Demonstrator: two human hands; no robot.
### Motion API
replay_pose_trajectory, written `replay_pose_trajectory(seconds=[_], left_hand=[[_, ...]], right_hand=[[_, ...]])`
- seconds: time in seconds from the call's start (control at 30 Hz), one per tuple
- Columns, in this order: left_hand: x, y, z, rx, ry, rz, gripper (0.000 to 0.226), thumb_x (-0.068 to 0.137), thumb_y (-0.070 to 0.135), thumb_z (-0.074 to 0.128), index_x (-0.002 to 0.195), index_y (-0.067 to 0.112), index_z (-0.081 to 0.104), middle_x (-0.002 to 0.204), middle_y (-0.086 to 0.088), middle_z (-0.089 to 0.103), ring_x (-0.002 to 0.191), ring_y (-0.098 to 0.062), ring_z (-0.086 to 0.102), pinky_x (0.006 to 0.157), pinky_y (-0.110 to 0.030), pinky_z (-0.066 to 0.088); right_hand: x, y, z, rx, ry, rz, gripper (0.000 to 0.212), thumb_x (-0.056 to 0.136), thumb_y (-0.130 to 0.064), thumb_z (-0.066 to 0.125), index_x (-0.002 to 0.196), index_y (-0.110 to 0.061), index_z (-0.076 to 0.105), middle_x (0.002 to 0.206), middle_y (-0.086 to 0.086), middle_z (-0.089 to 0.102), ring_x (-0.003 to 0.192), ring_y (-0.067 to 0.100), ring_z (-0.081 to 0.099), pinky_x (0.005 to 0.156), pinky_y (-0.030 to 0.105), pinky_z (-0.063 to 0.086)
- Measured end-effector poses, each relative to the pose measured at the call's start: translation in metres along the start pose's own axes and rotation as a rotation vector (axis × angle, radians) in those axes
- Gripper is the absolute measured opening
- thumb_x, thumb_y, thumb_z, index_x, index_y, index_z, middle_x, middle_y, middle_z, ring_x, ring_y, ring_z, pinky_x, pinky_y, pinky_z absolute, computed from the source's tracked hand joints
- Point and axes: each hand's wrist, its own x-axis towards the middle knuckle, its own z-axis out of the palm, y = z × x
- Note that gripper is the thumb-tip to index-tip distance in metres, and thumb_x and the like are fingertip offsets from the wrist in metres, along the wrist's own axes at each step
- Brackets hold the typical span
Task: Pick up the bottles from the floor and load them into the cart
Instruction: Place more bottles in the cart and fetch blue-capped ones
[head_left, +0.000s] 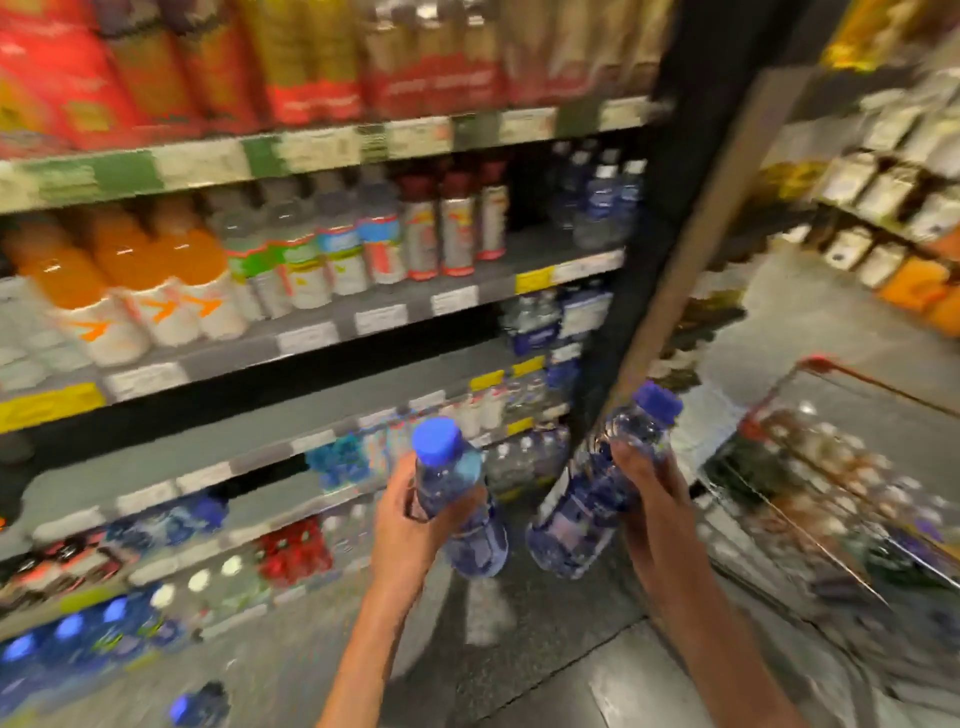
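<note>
Bottles of clear plastic with round blue screw caps are in both hands, held up in front of the shop shelves. The left hand (410, 525) has its grip wrapped around the neck and shoulder of one clear plastic water bottle with a dark blue label (457, 499); the fingers curl around it from behind and the thumb lies across the front. This bottle stands almost upright, with its cap towards the camera. The right hand (649, 499) has its grip closed around the upper body of a second clear plastic water bottle with a blue cap (597, 499). This one is tilted, the cap pointing up and to the right, the base down and to the left. The two bottles are near each other but apart. Their walls look thin and ribbed and shine a little; the picture is blurred, so the labels cannot be read.

To the right stands a wire shopping cart with red corner trim (810, 467); inside it more packed goods show, but too blurred to name. On the grey speckled floor (519, 665), at the lower left, lies another small blue-capped bottle (200, 704). The long metal shelves with paper price tags (311, 338) carry rows of orange, clear and red drinks.
</note>
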Motion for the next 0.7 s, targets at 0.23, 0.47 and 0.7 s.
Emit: replay_pose_trajectory(seconds=[0.23, 0.47, 0.7], left_hand=[[-0.038, -0.042, 0.201, -0.122, -0.147, -0.141, 0.067, 0.053, 0.043, 0.079, 0.114, 0.020, 0.064, 0.104, 0.003, 0.075, 0.094, -0.011, 0.069, 0.081, -0.023, 0.056], [-0.057, -0.051, 0.384, -0.129, -0.330, -0.203, 0.054, 0.054, 0.025, 0.083, 0.102, 0.016, 0.062, 0.085, 0.004, 0.074, 0.072, -0.005, 0.068, 0.066, -0.017, 0.055], [-0.049, -0.047, 0.516, -0.070, -0.591, -0.230, 0.061, 0.062, 0.029, 0.092, 0.116, 0.026, 0.063, 0.107, 0.004, 0.073, 0.099, -0.016, 0.070, 0.084, -0.032, 0.056]], right_hand=[[-0.006, -0.058, -0.215, 0.082, 0.287, 0.036, 0.064, 0.067, -0.044, 0.077, 0.123, -0.015, 0.063, 0.093, 0.001, 0.078, 0.077, 0.015, 0.075, 0.059, 0.026, 0.059], [-0.007, -0.112, -0.357, 0.063, 0.481, -0.080, 0.044, 0.076, -0.043, 0.076, 0.110, -0.016, 0.070, 0.109, 0.005, 0.076, 0.086, 0.012, 0.073, 0.075, 0.023, 0.059], [0.011, -0.143, -0.451, 0.069, 0.638, -0.094, 0.070, 0.062, -0.058, 0.083, 0.119, -0.021, 0.068, 0.113, -0.002, 0.075, 0.105, 0.015, 0.071, 0.089, 0.034, 0.055]])
